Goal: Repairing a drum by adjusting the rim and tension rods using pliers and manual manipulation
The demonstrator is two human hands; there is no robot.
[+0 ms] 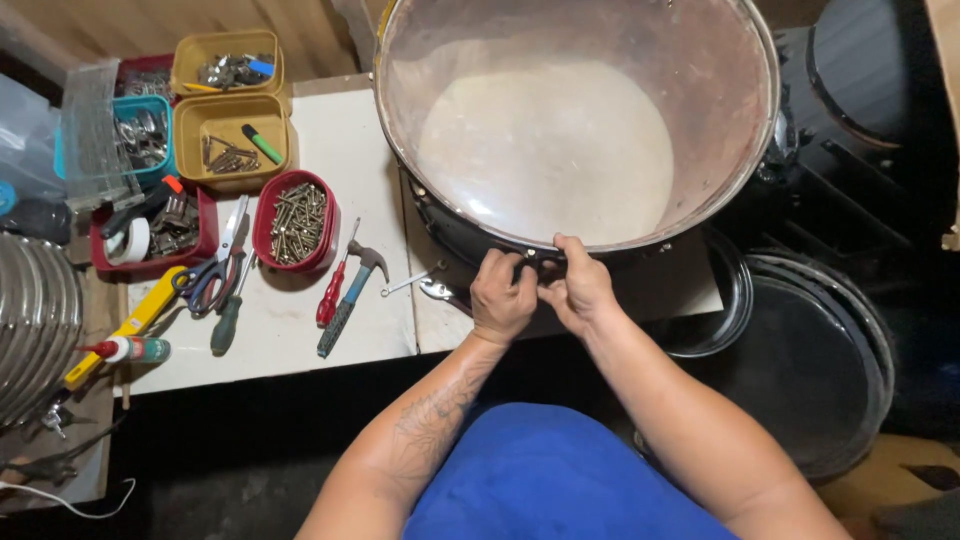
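Filling most of the view, a large drum [575, 130] lies on the white worktable [350, 160] with its translucent head facing up and its metal hoop overhanging the near edge, which brings the rim within reach of both hands. The left hand [502, 298] and right hand [578, 290] meet at the nearest point of that hoop, fingers curled and pinched tight around a small fitting on the dark shell just under the rim; what exactly they pinch is hidden by the knuckles. A spanner [415, 283] rests just left of the grip, close enough to pick up quickly. Further left lie a claw hammer [352, 296], a red-handled screwdriver [333, 290], a green-handled screwdriver [228, 315] and scissors [212, 272]. Beyond those, well away from the hands, a red tub of screws [296, 222] and yellow trays of small hardware [230, 135] keep loose parts sorted. To the right of the grip, dark round hoops [820, 350] sit stacked below table level.
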